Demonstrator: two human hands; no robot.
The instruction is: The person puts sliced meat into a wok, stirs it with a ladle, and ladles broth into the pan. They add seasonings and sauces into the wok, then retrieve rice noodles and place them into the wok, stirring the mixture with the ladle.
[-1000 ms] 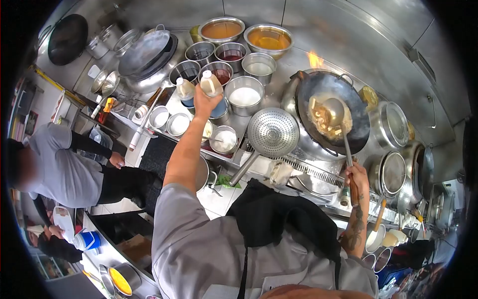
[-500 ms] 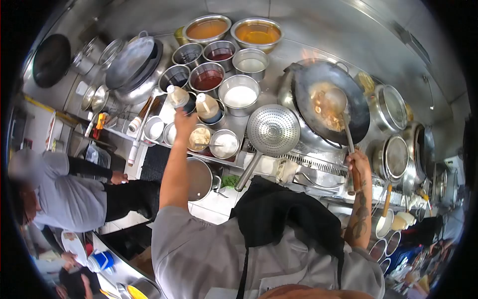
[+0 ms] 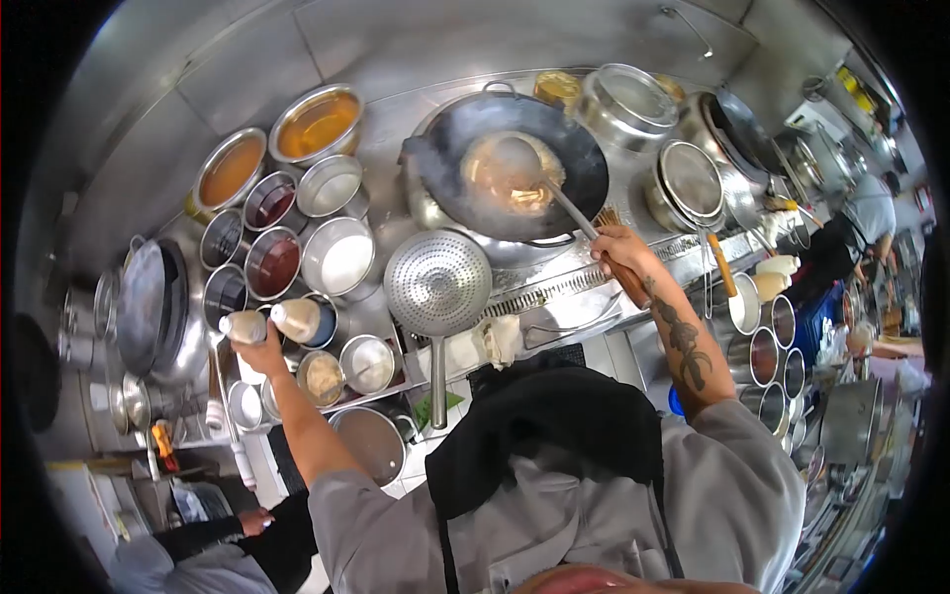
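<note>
My right hand (image 3: 618,249) is closed round the handle of a long ladle (image 3: 569,203), whose bowl rests in the wok (image 3: 435,163). Brown liquid with pieces of food (image 3: 524,201) steams in the wok around the ladle. At the left, my left hand (image 3: 261,353) is closed on a squeeze bottle (image 3: 242,326) with a pale top, which leans among the metal pots. Beside it, a second squeeze bottle (image 3: 295,319) stands tilted in a metal pot.
A perforated strainer (image 3: 437,282) lies between the wok and pots of white (image 3: 338,255) and red (image 3: 273,263) contents. Two bowls of amber liquid (image 3: 317,127) stand behind. More strainers (image 3: 691,180) are at right. A person's hand (image 3: 255,522) shows at lower left.
My view has turned to the right, so the counter appears shifted left. The ladle's bowl has moved within the wok. My left hand stays at the same squeeze bottle.
</note>
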